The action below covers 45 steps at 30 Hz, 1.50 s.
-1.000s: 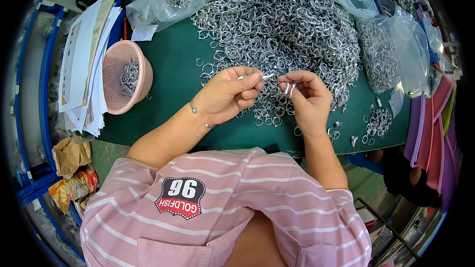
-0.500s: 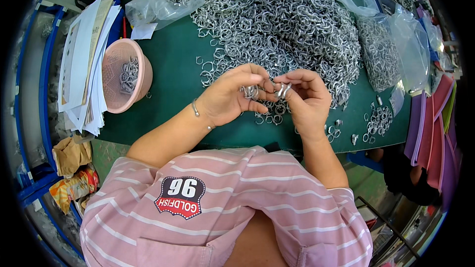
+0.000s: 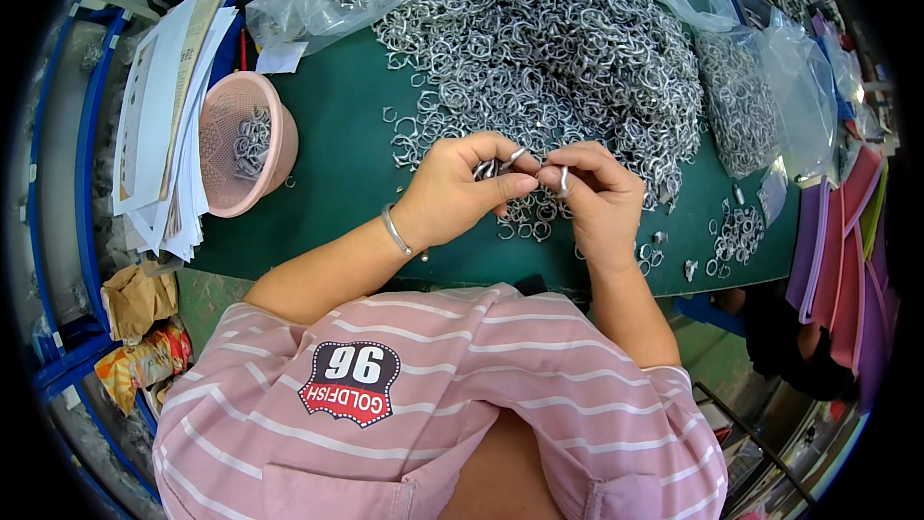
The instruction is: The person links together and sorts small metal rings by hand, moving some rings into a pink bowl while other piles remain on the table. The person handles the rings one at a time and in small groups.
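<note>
My left hand (image 3: 460,191) and my right hand (image 3: 595,195) meet fingertip to fingertip over a green table (image 3: 337,154). The left hand pinches several small metal rings (image 3: 489,169) between thumb and fingers; a bangle circles its wrist. The right hand holds one metal ring (image 3: 563,181) upright between thumb and forefinger, almost touching the left hand's rings. A large heap of the same silver rings (image 3: 549,48) lies just beyond both hands, with a few loose rings (image 3: 527,221) under them.
A pink plastic basket (image 3: 271,130) holding some rings stands at the left, beside a stack of papers (image 3: 159,125). Clear plastic bags of rings (image 3: 751,96) lie to the right and at the back. A small cluster of rings (image 3: 736,231) sits near purple sheets (image 3: 837,260).
Both hands have drawn closer together and slightly nearer to me. The left hand's fingers have curled tighter around its rings, and the right hand's ring now nearly touches them.
</note>
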Motion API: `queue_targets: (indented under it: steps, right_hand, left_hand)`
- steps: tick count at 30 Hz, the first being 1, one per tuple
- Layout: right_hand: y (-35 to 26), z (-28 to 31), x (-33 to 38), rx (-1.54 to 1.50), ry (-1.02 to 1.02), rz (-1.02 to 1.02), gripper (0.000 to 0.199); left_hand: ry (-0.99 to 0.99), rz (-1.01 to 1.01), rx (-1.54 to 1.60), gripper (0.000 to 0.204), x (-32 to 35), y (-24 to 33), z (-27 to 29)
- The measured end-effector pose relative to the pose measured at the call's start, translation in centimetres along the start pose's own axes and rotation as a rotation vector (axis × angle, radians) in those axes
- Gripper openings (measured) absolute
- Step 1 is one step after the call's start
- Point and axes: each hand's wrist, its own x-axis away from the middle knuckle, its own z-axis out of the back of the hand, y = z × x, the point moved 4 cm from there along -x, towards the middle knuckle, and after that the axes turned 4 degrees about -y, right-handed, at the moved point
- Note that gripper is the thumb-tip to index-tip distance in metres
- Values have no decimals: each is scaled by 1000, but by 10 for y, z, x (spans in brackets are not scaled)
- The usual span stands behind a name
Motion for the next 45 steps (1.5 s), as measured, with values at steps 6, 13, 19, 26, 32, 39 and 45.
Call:
queue_targets:
  steps: [6,13,19,26,32,39,45]
  right_hand:
    - [15,13,3,-529,43,-278,20]
    - [18,49,1,-681,203,-281,30]
    - [11,50,2,-639,98,-301,19]
    - [-1,9,5,869,-196,-35,18]
    - [-2,9,5,984,-230,22,19]
    - [-1,16,5,885,-174,62,14]
    - [-2,20,0,573,-55,-54,14]
  left_hand:
    - [13,-51,-111,14,2,7,-1]
    - [51,31,167,26,5,9,20]
    - [104,-12,441,26,-1,13,33]
    - [-44,-429,-713,17,-19,9,2]
    - [-50,-471,-1164,16,-22,0,-15]
    - [11,-494,-906,17,-19,6,4]
    - [78,-212,-516,15,-11,8,18]
